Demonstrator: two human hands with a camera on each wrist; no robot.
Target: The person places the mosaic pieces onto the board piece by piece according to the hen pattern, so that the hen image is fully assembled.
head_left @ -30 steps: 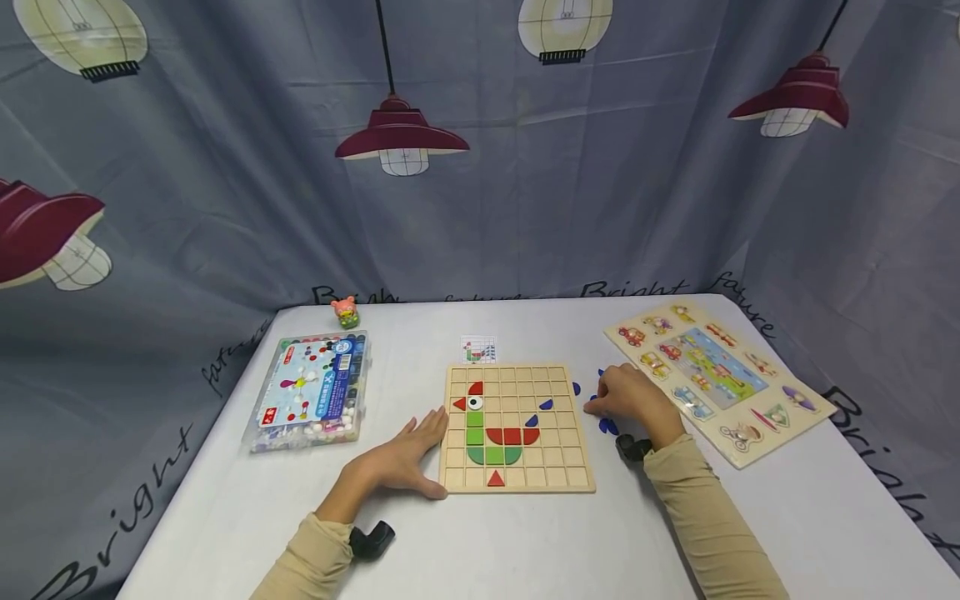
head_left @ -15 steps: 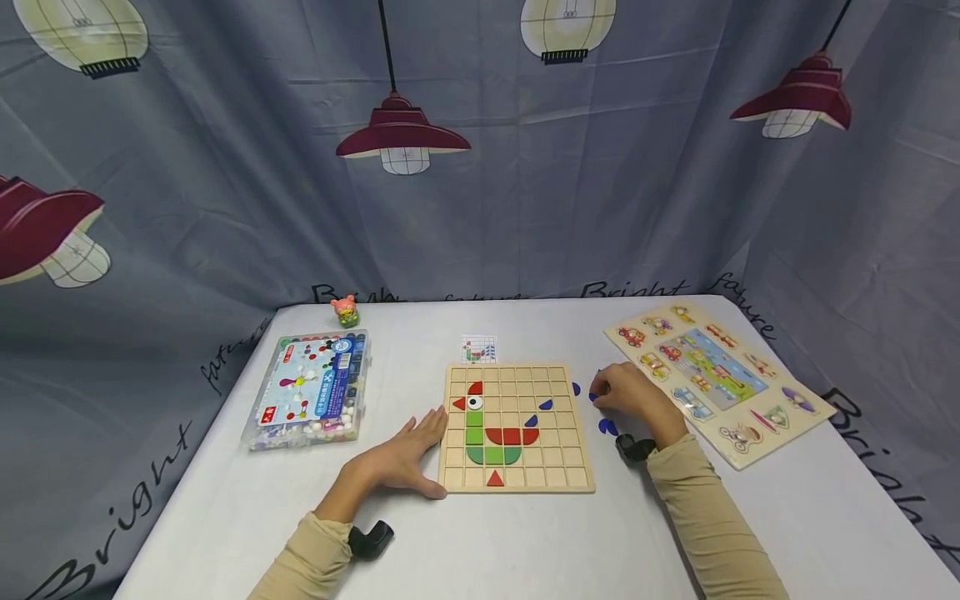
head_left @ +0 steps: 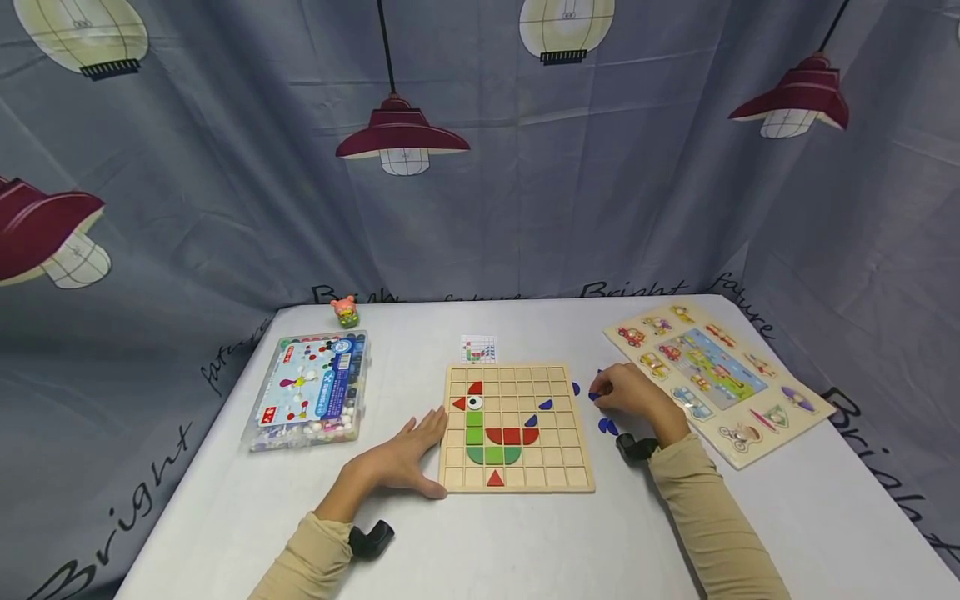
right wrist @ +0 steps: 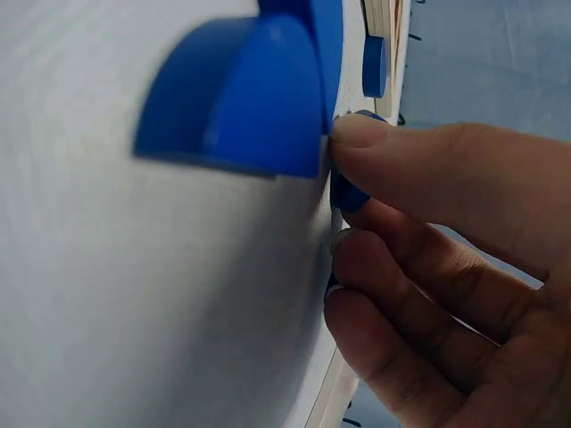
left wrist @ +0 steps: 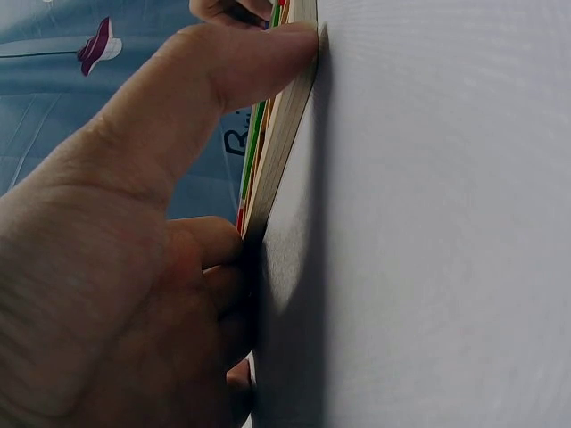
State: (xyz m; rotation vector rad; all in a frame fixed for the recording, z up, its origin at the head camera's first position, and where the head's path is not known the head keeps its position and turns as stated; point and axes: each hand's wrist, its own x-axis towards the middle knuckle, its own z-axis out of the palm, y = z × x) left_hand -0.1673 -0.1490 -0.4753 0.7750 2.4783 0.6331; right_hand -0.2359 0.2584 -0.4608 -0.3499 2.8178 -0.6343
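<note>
A wooden grid board (head_left: 558, 433) lies mid-table with red, green and blue shapes forming a bird. My left hand (head_left: 405, 454) lies flat on the table, fingers straight along the board's left edge; in the left wrist view the thumb (left wrist: 241, 71) presses the board edge (left wrist: 284, 125). My right hand (head_left: 603, 395) is just right of the board among loose blue pieces (head_left: 608, 427). In the right wrist view its thumb and curled fingers (right wrist: 419, 267) pinch a small blue piece (right wrist: 348, 193), beside a blue quarter-round piece (right wrist: 241, 98).
A clear plastic bead box (head_left: 309, 390) lies at the left, with a small pig toy (head_left: 346, 311) behind it. A wooden vehicle puzzle (head_left: 716, 375) sits at the right. A small pattern card (head_left: 478, 349) lies behind the board. Curtains close off the back.
My right hand has drawn back slightly to the right, uncovering more of the blue piece near the wrist. The left hand has stayed on the board's edge.
</note>
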